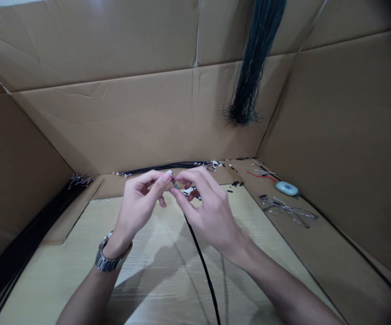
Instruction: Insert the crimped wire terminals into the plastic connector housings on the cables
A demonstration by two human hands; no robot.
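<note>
Between thumb and index finger, my left hand (141, 196) pinches a small white connector (169, 173). Thin coloured wires (174, 183) run from it toward my right hand (207, 203), whose thumb and fingers are closed around them close to the connector. Those wires belong to a black cable (200, 257), which hangs down from my right hand to the bottom edge of the view. Exactly how the wire ends sit at the connector is too small to make out. A metal watch (109, 257) circles my left wrist.
Cardboard walls (114, 113) enclose the wooden table (141, 271). A bundle of black cables (161, 168) lies along the back, another bundle (36, 225) at the left. Dark thin wires (259, 58) hang at the back wall. Eyeglasses (286, 208) and a pale blue oval object (287, 188) lie right.
</note>
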